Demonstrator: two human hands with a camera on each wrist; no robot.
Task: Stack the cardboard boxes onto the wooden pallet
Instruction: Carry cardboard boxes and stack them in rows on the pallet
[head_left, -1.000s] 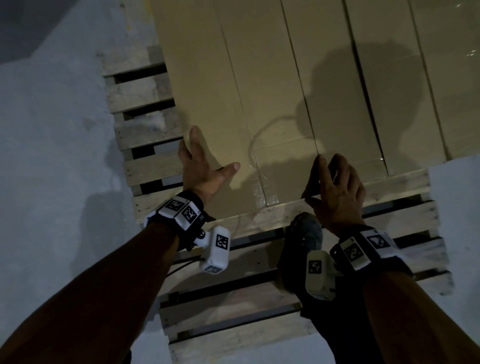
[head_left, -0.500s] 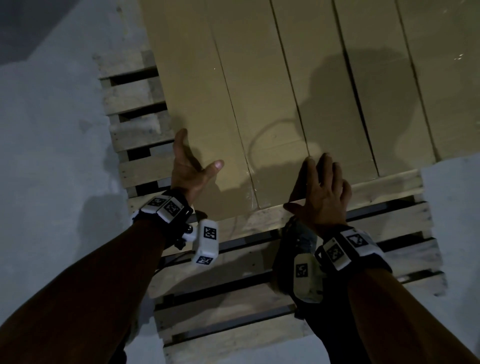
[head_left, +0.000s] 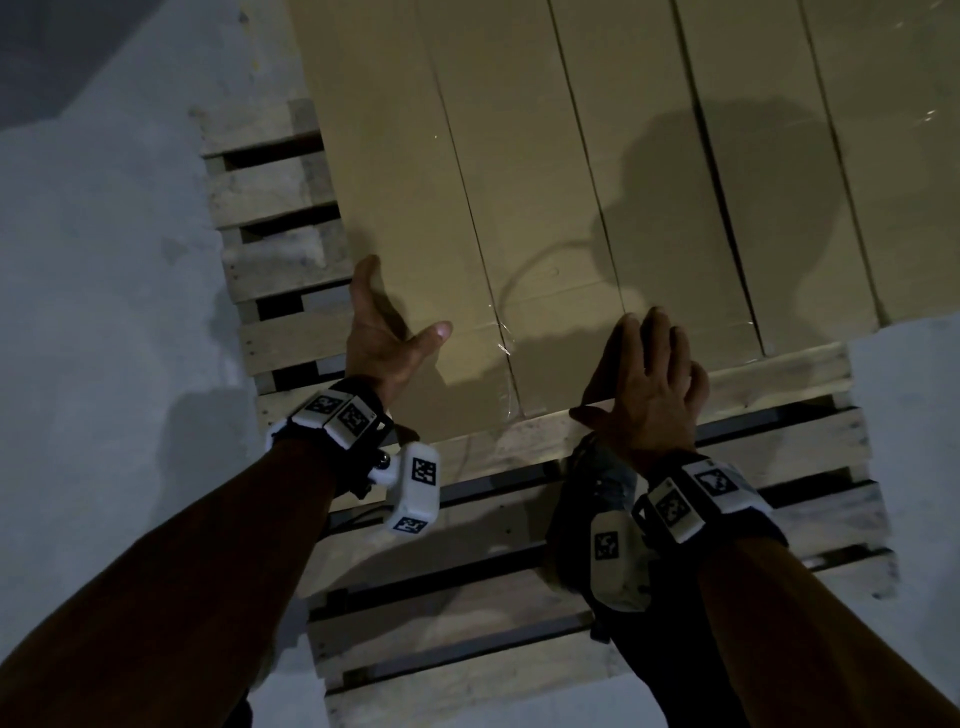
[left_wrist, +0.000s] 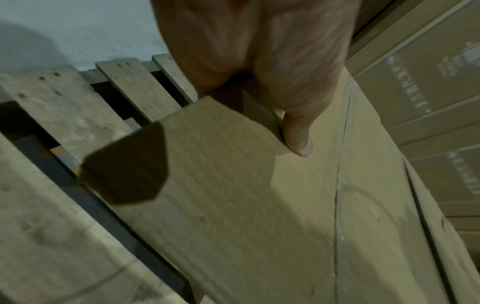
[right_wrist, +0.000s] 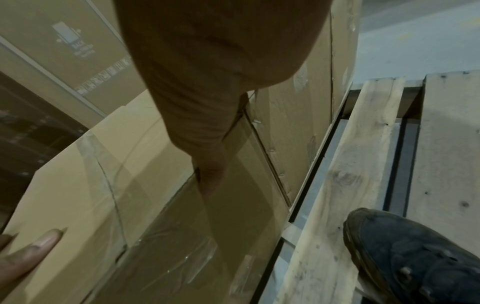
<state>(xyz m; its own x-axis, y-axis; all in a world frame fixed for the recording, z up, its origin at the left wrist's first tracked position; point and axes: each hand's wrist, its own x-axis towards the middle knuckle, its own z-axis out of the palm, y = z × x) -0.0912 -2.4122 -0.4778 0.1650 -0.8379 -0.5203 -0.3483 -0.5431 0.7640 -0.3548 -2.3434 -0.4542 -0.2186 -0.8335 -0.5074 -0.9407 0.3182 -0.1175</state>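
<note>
Several long cardboard boxes lie side by side on the wooden pallet (head_left: 779, 379). My left hand (head_left: 384, 343) is at the near left corner of the leftmost box (head_left: 395, 171), fingers straight along its side and thumb (left_wrist: 296, 131) spread on its top (left_wrist: 233, 185). My right hand (head_left: 649, 384) rests on the near end of the second box (head_left: 535, 182), fingers laid over the top. One digit (right_wrist: 207, 164) points down the taped end face. Neither hand holds anything.
My dark shoe (head_left: 597, 478) stands on the pallet's near planks (right_wrist: 350, 164), under the right wrist. Grey concrete floor (head_left: 104, 260) surrounds the pallet on the left and right. More printed cardboard boxes (left_wrist: 428, 82) are stacked beyond the pallet.
The right hand's fingers have uncurled and now lie flatter on the box top. The left hand stays at the box's left corner.
</note>
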